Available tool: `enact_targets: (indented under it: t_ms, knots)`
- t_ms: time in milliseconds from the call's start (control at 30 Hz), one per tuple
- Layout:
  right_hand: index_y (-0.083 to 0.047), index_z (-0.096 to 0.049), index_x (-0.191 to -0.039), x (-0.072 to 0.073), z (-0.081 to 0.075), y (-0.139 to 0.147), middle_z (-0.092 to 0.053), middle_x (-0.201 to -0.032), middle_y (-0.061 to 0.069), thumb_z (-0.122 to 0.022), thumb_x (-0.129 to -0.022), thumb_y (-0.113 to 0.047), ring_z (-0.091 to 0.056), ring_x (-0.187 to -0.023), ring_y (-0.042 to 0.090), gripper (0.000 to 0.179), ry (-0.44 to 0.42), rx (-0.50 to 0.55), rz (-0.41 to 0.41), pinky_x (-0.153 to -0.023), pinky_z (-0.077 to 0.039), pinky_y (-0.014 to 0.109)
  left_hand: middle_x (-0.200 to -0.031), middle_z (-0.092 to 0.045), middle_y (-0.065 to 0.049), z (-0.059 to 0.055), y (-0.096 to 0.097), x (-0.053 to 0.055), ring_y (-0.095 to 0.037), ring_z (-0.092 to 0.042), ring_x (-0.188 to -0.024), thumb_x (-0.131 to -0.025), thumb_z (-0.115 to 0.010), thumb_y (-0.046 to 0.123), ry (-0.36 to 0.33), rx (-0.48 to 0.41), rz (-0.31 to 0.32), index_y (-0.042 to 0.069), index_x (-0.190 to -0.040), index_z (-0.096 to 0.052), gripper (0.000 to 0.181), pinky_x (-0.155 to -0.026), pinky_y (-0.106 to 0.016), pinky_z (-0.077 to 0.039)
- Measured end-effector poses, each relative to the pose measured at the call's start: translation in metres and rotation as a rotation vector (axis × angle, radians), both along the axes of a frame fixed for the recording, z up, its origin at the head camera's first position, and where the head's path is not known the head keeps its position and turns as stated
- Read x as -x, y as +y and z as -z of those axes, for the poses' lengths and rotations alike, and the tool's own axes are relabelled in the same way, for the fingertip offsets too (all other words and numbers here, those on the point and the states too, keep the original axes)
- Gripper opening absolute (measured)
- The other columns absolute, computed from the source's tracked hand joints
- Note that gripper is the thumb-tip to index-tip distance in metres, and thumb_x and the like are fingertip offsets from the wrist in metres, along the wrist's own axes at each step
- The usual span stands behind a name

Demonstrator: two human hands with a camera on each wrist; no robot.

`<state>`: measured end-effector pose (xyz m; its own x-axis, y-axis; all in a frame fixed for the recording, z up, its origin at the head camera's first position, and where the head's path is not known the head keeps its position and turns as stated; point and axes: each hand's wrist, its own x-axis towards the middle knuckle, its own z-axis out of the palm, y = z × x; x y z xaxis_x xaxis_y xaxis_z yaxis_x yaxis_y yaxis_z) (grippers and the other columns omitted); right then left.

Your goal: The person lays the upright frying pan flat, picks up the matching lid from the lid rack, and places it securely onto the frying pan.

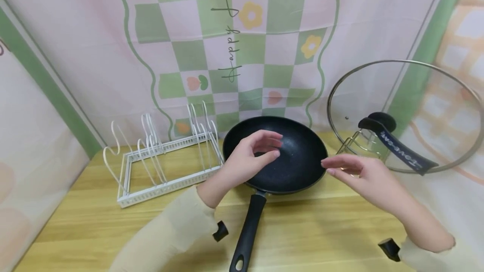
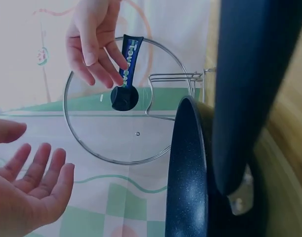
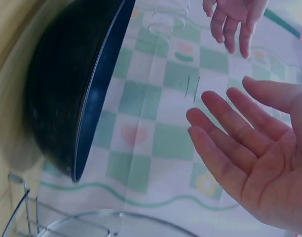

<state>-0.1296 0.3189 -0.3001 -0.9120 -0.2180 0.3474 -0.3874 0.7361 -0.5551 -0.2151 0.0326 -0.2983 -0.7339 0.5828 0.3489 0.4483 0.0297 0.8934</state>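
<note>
My left hand (image 1: 245, 158) and right hand (image 1: 368, 179) hover empty, palms facing, fingers relaxed, higher than the pan (image 1: 296, 167) near the counter's (image 1: 302, 234) back edge.

pan (image 1: 296, 163), rack (image 1: 170, 186), stand (image 1: 348, 142) on wooden table (image 1: 310, 234)

The pan (image 1: 293, 158) shows soft glare; wrist views look bluish.

"Happy Lif", cut off, runs up the checkered cloth (image 1: 187, 56) behind the wok (image 1: 298, 150); right of it, the lid handle (image 1: 401, 147) reads "LOVE", then unclear letters.
</note>
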Motion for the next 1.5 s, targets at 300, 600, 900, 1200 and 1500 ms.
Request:
enact_targets:
  t_ms: [300, 600, 900, 1200, 1500]
  knots:
    - [-0.004, -0.076, -0.112, 0.009, -0.003, 0.019, -0.076, -0.106, 0.015, -0.074, -0.095, -0.009, -0.060, -0.087, -0.016, 0.018, 0.124, 0.013, 0.160, -0.073, -0.046, 0.004, -0.118, -0.071, -0.006, -0.005, 0.035, 0.013, -0.008, -0.066, -0.106, -0.101, -0.064, 0.005, 0.085, -0.046, 0.002, 0.007, -0.130, -0.063, 0.029, -0.090, -0.030, -0.054]
    - [-0.005, -0.075, -0.113, 0.014, -0.008, 0.038, -0.074, -0.109, 0.020, -0.073, -0.096, -0.010, -0.050, -0.084, -0.027, 0.018, 0.201, -0.026, 0.286, -0.073, -0.040, 0.000, -0.110, -0.074, -0.001, -0.001, 0.067, 0.027, -0.004, -0.066, -0.097, -0.101, -0.065, 0.008, 0.067, -0.031, -0.049, 0.007, -0.127, -0.065, 0.026, -0.081, -0.020, -0.051]
    - [-0.003, -0.072, -0.118, 0.027, -0.014, 0.056, -0.073, -0.109, 0.023, -0.068, -0.098, -0.009, -0.039, -0.082, -0.033, 0.022, 0.248, -0.090, 0.378, -0.071, -0.036, 0.005, -0.112, -0.073, -0.005, 0.006, 0.092, 0.036, -0.005, -0.066, -0.091, -0.101, -0.064, 0.006, 0.058, 0.001, -0.076, 0.007, -0.123, -0.069, 0.023, -0.081, -0.017, -0.052]
    - [0.002, -0.069, -0.119, 0.050, -0.010, 0.069, -0.072, -0.107, 0.025, -0.065, -0.096, -0.007, -0.070, -0.080, 0.018, 0.025, 0.281, -0.162, 0.469, -0.069, -0.037, 0.023, -0.113, -0.073, -0.004, 0.016, 0.115, 0.043, -0.002, -0.064, -0.090, -0.102, -0.062, 0.007, 0.070, 0.065, -0.096, 0.007, -0.122, -0.070, 0.021, -0.079, -0.015, -0.050]
    - [0.008, -0.063, -0.124, 0.063, -0.018, 0.085, -0.066, -0.111, 0.035, -0.064, -0.098, -0.007, -0.065, -0.087, 0.052, 0.031, 0.225, -0.233, 0.511, -0.066, -0.043, 0.053, -0.110, -0.073, 0.005, 0.020, 0.145, 0.048, -0.002, -0.062, -0.091, -0.101, -0.065, 0.012, 0.061, 0.132, -0.109, 0.013, -0.123, -0.071, 0.022, -0.073, -0.015, -0.049]
